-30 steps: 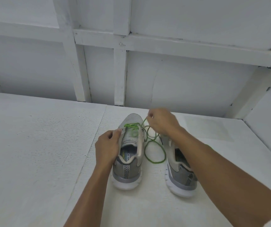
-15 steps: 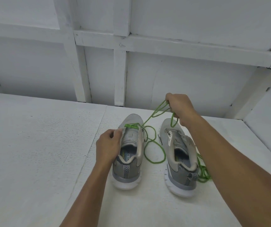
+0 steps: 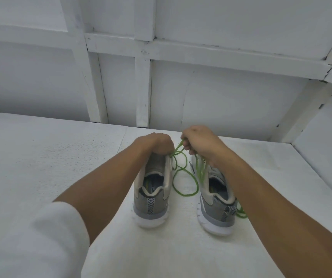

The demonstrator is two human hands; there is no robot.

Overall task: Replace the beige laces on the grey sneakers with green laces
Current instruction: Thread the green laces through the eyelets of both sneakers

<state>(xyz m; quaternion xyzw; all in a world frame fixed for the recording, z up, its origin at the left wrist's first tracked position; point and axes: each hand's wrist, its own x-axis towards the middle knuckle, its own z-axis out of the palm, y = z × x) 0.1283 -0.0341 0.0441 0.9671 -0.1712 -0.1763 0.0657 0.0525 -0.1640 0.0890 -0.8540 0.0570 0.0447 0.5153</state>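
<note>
Since half a second ago the right hand (image 3: 200,144) has dropped from its high pull to sit near the left hand (image 3: 155,144), which has slid forward. The left hand curls over the front of the left sneaker (image 3: 151,189), holding it; the right pinches the green lace (image 3: 185,183), whose slack loops lie on the tabletop (image 3: 40,157) between it and the right sneaker (image 3: 215,199).

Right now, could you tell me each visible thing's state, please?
left sneaker, upright, green lace leaving its front
right sneaker, upright, green strands over it
green lace, slack, looped between sneakers
left hand, curled over left sneaker's front, grip hidden
right hand, pinching green lace
</note>
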